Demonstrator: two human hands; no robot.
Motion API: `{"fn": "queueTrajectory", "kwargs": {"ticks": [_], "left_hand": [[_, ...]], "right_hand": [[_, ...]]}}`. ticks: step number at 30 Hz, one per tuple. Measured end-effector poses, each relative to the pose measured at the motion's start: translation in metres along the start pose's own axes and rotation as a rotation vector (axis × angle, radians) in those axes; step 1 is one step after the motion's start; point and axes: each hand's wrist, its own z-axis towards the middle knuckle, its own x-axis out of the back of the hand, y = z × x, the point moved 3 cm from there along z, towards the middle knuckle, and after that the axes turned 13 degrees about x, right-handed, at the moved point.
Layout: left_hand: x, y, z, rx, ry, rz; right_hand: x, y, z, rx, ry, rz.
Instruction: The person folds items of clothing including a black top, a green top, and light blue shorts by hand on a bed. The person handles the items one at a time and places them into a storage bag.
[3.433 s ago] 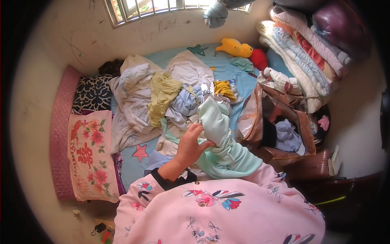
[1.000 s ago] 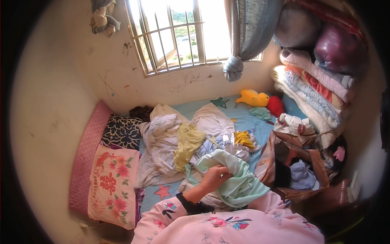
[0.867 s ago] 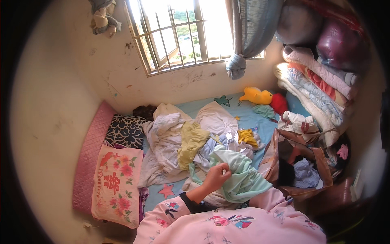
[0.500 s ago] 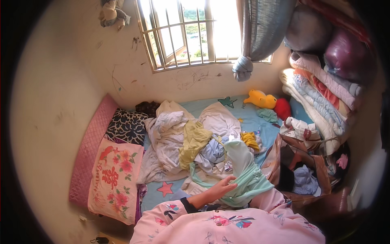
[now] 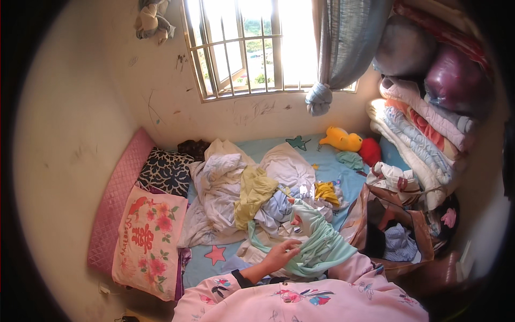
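Note:
A mint green garment (image 5: 324, 248), bunched in folds, is drawn over my right forearm above the bed. Most of my right hand (image 5: 295, 219) is covered by it; a few fingertips show at its far end, closed on the fabric. My left hand (image 5: 282, 253), with a dark band at the wrist, is beside the garment's near left side. Its fingers are stretched out and slightly apart, close to the folds; whether they touch is unclear. Just beyond lies a heap of clothes with an olive-yellow garment (image 5: 254, 194), a light blue garment (image 5: 272, 209) and a white sheet-like cloth (image 5: 217, 185).
The bed has a light blue star-printed sheet (image 5: 214, 268). Pillows, one pink floral (image 5: 147, 241), line the left headboard. An open brown bag (image 5: 357, 220) with clothes stands at right, below stacked quilts (image 5: 413, 134). A yellow plush toy (image 5: 341, 138) lies near the barred window (image 5: 236, 53).
My left hand has moved a little left and down, away from the garment's folds. Fingertips of my right hand now show at the garment's far end, where the fabric covered them before.

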Motion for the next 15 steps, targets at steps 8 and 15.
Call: {"fn": "queueTrajectory", "kwargs": {"ticks": [8,15], "left_hand": [[0.009,0.011,-0.022,-0.062,0.219,0.473],[-0.013,0.053,-0.026,-0.116,0.219,0.670]], "right_hand": [[0.004,0.001,-0.016,-0.074,-0.029,-0.035],[0.008,-0.005,-0.028,-0.120,-0.068,-0.068]]}}
